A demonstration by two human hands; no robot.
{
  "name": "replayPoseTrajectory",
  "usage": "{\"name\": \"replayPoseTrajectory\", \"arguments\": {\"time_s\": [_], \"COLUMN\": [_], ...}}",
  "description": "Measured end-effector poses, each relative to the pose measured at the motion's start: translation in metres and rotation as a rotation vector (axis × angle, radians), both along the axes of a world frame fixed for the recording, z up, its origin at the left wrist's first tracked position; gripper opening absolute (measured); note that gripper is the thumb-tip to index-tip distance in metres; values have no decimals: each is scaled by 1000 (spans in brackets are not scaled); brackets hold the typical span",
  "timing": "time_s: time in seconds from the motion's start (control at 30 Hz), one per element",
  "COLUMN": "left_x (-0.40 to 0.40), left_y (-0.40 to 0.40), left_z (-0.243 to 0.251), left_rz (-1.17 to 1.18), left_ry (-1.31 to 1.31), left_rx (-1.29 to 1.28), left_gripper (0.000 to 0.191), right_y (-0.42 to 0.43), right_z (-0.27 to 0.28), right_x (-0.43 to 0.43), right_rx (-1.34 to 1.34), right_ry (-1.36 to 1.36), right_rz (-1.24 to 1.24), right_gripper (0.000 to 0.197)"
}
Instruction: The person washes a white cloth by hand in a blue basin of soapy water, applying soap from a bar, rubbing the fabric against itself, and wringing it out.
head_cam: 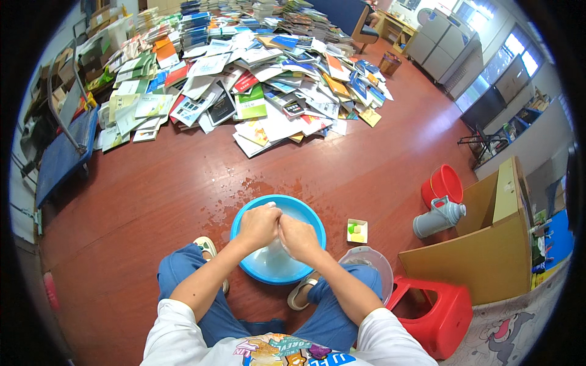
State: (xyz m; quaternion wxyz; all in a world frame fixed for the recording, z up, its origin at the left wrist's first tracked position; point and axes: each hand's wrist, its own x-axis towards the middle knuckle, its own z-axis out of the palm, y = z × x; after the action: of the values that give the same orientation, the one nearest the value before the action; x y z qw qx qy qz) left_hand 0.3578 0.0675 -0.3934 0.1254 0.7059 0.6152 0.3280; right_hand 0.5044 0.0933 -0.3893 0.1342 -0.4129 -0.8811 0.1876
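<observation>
A round blue plastic basin (238,261) stands on the floor between my feet, with cloudy, whitish water in it. Above the water, my left hand (260,225) and my right hand (297,234) are closed into fists and pressed together. Both grip what looks like a wet white cloth (274,251), which hangs from between them towards the water. A bit of white also shows at the top of the left fist. My fingers hide most of the cloth. To the right of the basin is a small pale box (357,239) holding green and yellow pieces.
Splashed water (249,185) wets the floor beyond the basin. At right are a translucent bucket (388,270), a red stool (446,315), a grey thermos flask (435,220) and a red bucket (440,185). A large book pile (274,91) lies ahead; a blue platform trolley (68,158) stands left.
</observation>
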Motion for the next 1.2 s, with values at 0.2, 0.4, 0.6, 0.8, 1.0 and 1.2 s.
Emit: {"name": "replayPoseTrajectory", "arguments": {"time_s": [0.2, 0.4, 0.6, 0.8, 1.0, 1.2], "left_x": [4, 0, 0, 1, 5, 5], "left_y": [-1, -3, 0, 5, 5, 2], "left_z": [8, 7, 8, 2, 7, 11], "left_rz": [-15, -13, 25, 9, 26, -7], "left_ry": [-7, -30, -48, -9, 6, 8], "left_rx": [36, 35, -59, -52, 32, 84], "left_gripper": [13, 12, 12, 11, 11, 12], "right_y": [11, 17, 14, 7, 2, 8], "right_z": [-2, 6, 5, 0, -2, 7], "right_x": [4, 3, 0, 1, -1, 1], "right_rx": [15, -8, 41, 30, 47, 33], "right_ry": [5, -18, 15, 26, 108, 28], "right_rz": [-30, -36, -44, -42, -56, -58], "right_gripper": [19, 16, 17, 14, 14, 15]}}
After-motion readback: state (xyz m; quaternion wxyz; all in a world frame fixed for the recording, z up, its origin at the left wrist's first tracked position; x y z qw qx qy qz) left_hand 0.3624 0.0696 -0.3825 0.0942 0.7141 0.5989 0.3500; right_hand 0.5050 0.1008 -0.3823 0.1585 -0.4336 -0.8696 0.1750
